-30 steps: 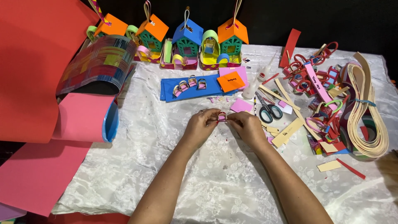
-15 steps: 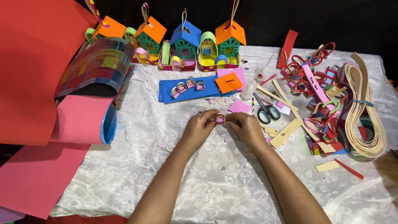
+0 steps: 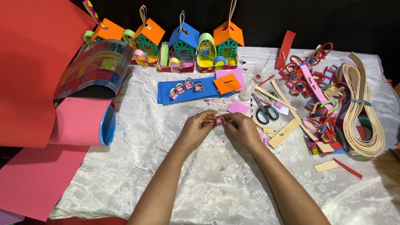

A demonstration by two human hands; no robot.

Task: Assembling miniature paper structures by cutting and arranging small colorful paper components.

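- While both hands meet over the white cloth point(image 3: 208, 175) on the counter, the left hand point(image 3: 196, 130) and the right hand point(image 3: 242, 129) pinch one small pink loop point(image 3: 219, 121) between them.
- Left fingers point(image 3: 209, 119) are narrow, closed on the loop's left side; right fingers point(image 3: 229, 118) are narrow too, closed on its right side.
- The loop sits right between the fingertips, lifted just off the cloth as far as can be told.
- Just beyond the fingers lies a pink square point(image 3: 238, 107), and further beyond, a blue sheet point(image 3: 189, 95) carrying four small loops.
- An orange card point(image 3: 227, 83) rests past the right fingers, overlapping the blue sheet's edge.
- Near the right fingers, to their right, lie scissors point(image 3: 262, 111) with teal handles, and a glue bottle point(image 3: 246, 89) stands beyond them.
- Far beyond the fingers stands a row of four paper houses point(image 3: 183, 46).
- Well to the right of the fingers are red scraps point(image 3: 310, 79) and a coil of cream strips point(image 3: 362, 112).
- Well to the left of the fingers lie rolled foam sheets point(image 3: 75, 116), red and pink.
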